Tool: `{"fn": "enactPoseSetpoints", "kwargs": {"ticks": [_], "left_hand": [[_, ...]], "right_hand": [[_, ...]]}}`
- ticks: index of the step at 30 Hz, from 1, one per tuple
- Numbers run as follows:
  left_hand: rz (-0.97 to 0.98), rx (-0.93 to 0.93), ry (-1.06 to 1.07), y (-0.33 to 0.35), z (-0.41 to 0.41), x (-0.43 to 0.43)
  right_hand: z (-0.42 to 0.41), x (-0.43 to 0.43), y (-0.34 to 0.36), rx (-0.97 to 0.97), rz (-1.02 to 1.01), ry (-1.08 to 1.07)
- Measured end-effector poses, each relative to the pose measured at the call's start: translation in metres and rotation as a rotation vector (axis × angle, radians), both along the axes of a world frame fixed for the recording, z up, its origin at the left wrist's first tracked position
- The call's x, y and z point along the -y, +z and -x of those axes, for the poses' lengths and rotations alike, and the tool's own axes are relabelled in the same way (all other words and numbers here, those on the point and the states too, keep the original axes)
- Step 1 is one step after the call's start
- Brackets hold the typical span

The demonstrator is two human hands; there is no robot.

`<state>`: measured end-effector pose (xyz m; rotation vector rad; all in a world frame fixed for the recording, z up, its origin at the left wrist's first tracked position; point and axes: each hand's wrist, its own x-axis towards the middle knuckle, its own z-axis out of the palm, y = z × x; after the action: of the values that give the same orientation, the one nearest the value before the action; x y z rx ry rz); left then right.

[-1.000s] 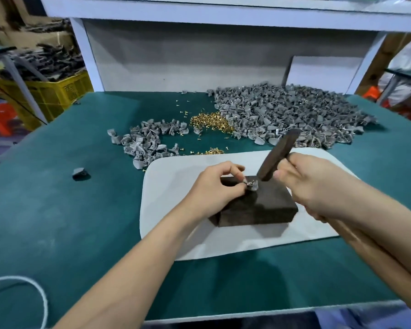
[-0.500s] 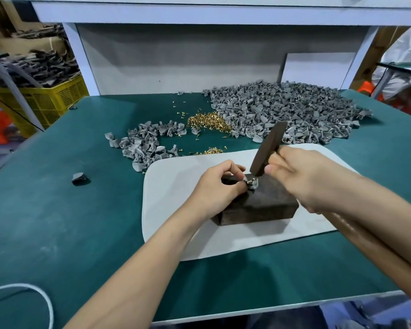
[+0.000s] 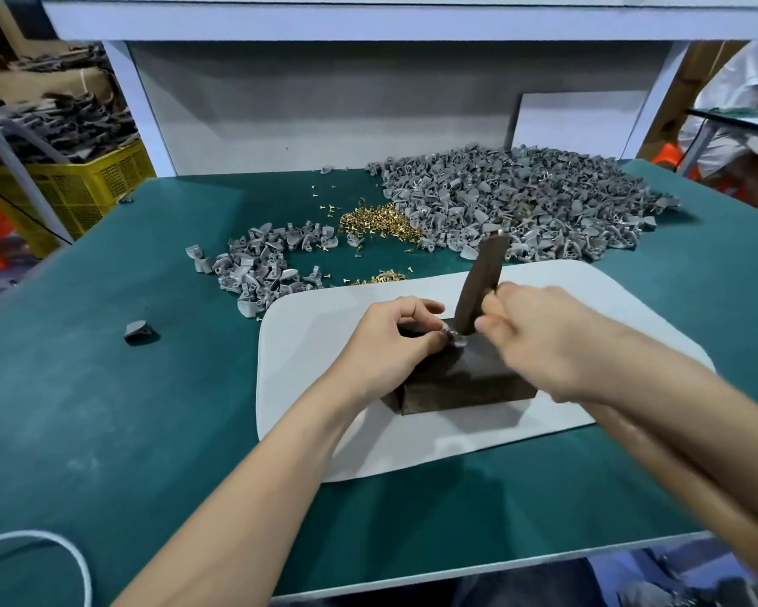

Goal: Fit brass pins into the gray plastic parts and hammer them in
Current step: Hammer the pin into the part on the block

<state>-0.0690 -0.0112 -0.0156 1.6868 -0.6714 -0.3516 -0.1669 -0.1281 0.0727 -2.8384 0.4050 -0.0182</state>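
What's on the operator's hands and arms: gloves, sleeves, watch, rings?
Nothing worn that shows. Left hand and right hand are bare, no gloves. Left forearm and right forearm are bare to the frame edge: no sleeve, cuff, watch or band. No ring visible on the left hand; the right hand is motion-blurred, so a thin ring can't be ruled out.

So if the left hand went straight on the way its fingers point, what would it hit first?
Probably the dark striking bar in the right hand, just past the gray part the left hand pinches on the block; depth is hard to judge.
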Motion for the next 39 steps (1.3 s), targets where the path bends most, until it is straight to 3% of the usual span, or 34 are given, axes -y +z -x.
{"fn": "enactPoseSetpoints", "kwargs": {"ticks": [2,6,9,11,14,17,21,25,28,32,37,39], "left_hand": [[0.003,0.008,0.003,-0.001,0.001,0.001],[0.002,-0.004,0.004,0.0,0.0,0.001],[0.012,-0.024,0.005,0.0,0.001,0.0],[0.012,-0.012,0.008,0.0,0.002,0.0],[0.016,-0.024,0.002,0.0,0.0,0.0],[0.037,-0.069,0.007,-0.001,0.001,0.001],[0.037,-0.071,0.01,-0.001,0.0,0.001],[0.032,-0.077,0.013,-0.002,0.001,-0.001],[0.027,-0.064,0.005,0.0,0.001,0.0],[0.027,-0.075,0.015,-0.001,0.001,0.001],[0.032,-0.094,0.022,-0.002,0.001,0.002],[0.028,-0.085,0.036,-0.002,0.001,0.003]], "right_hand": [[0.0,-0.002,-0.001,-0.07,-0.038,-0.032],[0.002,0.002,0.018,0.113,-0.099,-0.047],[0.002,-0.008,0.007,-0.027,-0.103,-0.075],[0.003,-0.004,0.008,-0.033,-0.107,-0.059],[0.002,0.004,0.005,0.105,-0.072,-0.053],[0.003,0.004,-0.003,-0.006,-0.108,-0.093],[0.005,0.007,0.002,0.119,-0.115,-0.069],[0.005,0.004,0.001,0.018,-0.163,-0.111],[0.006,0.008,0.009,0.102,-0.087,-0.064],[0.003,-0.001,-0.001,-0.047,-0.031,0.004],[-0.013,0.029,0.0,0.219,-0.498,-0.07],[-0.022,0.039,-0.002,0.225,-0.725,-0.122]]}}
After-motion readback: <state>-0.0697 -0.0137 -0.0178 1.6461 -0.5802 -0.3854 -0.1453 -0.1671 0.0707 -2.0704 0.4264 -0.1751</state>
